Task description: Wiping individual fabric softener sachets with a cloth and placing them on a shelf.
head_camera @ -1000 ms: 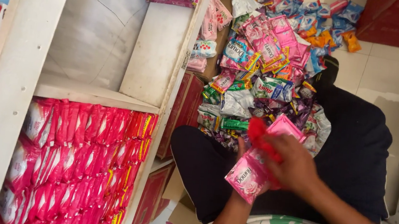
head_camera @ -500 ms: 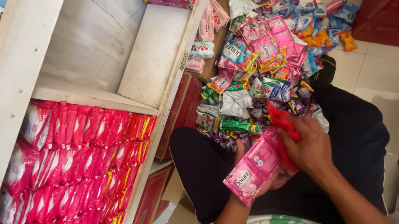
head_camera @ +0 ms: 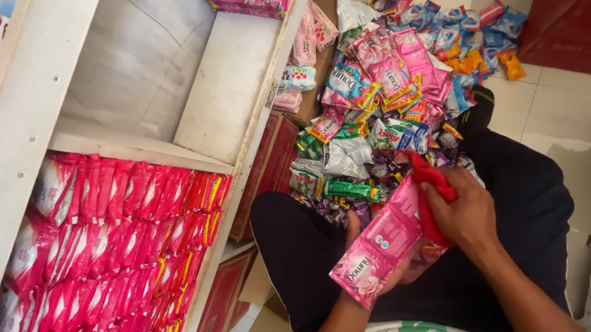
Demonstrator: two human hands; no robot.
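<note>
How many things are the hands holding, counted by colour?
Pink packet bundle: 1
Red cloth: 1
Total: 2

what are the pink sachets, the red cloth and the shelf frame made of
The pink sachets in the left hand look like thin plastic film: glossy, printed, with crimped edges. The red cloth under the right hand seems a soft matte fabric, bunched into folds. The shelf frame looks like wood painted off-white, scuffed and dull; the paint hides any grain, so this is uncertain.
</note>
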